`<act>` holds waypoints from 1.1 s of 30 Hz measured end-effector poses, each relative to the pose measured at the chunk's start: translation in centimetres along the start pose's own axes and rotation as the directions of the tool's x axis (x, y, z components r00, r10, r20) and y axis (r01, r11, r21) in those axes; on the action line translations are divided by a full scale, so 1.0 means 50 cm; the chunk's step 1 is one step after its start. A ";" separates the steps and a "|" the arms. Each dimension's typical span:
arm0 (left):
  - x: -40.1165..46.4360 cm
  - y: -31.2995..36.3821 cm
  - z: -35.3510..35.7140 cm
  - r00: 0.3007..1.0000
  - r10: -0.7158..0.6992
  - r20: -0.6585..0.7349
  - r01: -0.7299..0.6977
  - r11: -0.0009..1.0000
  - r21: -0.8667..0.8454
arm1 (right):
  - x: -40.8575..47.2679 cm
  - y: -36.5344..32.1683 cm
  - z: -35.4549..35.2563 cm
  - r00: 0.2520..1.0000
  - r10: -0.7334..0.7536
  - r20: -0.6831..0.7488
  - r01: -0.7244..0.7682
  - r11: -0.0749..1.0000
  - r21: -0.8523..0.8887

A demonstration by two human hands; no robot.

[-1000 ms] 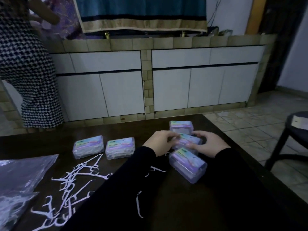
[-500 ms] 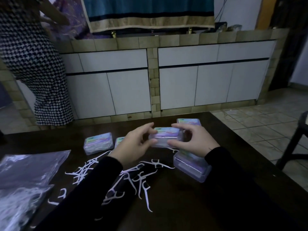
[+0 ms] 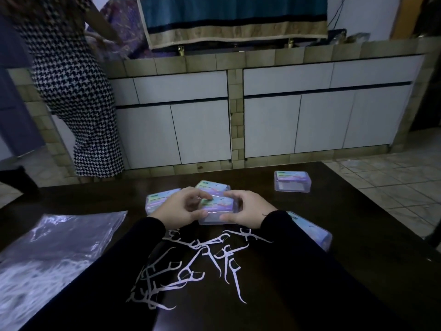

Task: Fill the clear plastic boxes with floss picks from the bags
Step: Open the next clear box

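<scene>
Head view: dim room, tiled counter with white cabinet doors [image 3: 200, 132] across the back, a teal cloth [image 3: 236, 17] hanging over its top edge. A person in a houndstooth dress [image 3: 76, 91] stands at the counter, far left. Tiled floor [image 3: 391, 182] to the right. Foreground is a dark table [image 3: 358, 235].

Grip: both hands are on one clear plastic box [image 3: 218, 210] at table centre, just above the loose picks. Left hand [image 3: 177, 212] curls round its left end — fingers over the labelled lid, thumb along the front edge. Right hand [image 3: 248, 210] wraps the right end the same way, thumb low on the front wall. Both clamped on the box; whether it rests on the table or is lifted, cannot tell.

Other boxes: two lidded boxes [image 3: 212, 186] just behind the hands, touching or nearly so. One far box [image 3: 292, 181] stands alone, well apart to the right rear. Another box [image 3: 312, 229] lies tilted beside the right sleeve, partly hidden by it.

Loose floss picks [image 3: 202, 256] are scattered between the forearms, white, overlapping. Clear bags [image 3: 55, 247] lie flat at left — the near one holds a white mass of picks, blurred.
</scene>
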State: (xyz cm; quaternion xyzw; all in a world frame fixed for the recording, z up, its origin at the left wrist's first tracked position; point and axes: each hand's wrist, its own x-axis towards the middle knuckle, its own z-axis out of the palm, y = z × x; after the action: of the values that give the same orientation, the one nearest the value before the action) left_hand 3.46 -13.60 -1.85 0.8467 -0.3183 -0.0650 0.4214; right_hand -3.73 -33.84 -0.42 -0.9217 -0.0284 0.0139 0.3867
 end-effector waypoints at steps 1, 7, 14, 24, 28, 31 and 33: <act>0.008 -0.001 -0.002 1.000 0.009 0.006 -0.010 0.998 0.059 | 0.003 0.002 0.002 1.000 0.011 -0.011 -0.011 1.000 -0.016; 0.032 0.039 0.027 0.993 0.073 0.091 -0.110 0.852 0.511 | 0.002 0.028 -0.032 0.998 0.040 0.054 -0.036 0.996 -0.078; 0.033 0.052 0.057 0.980 0.140 0.138 -0.196 0.671 0.715 | -0.002 0.029 -0.038 0.995 0.034 0.089 -0.015 0.980 -0.198; 0.025 0.045 0.026 0.995 0.098 0.033 -0.099 0.816 0.569 | 0.014 -0.001 -0.008 0.998 0.019 0.054 0.003 0.926 -0.377; 0.030 0.042 0.012 0.994 -0.054 -0.095 0.078 0.958 0.277 | 0.006 0.005 0.004 0.999 0.033 0.015 -0.027 0.958 -0.285; 0.038 0.034 0.023 0.944 -0.215 -0.252 0.234 0.971 0.045 | -0.001 0.001 0.011 0.999 0.035 0.005 -0.032 0.963 -0.268; 0.046 0.030 0.032 0.901 -0.286 -0.325 0.318 0.947 0.048 | -0.002 -0.002 0.015 0.998 0.055 -0.002 -0.054 0.961 -0.271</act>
State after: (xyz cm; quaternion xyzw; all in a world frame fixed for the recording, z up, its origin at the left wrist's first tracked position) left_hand 3.95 -16.73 -1.39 0.9053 -0.1149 0.0219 0.4084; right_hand -3.87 -33.26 -0.87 -0.9663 -0.0058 0.0233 0.2565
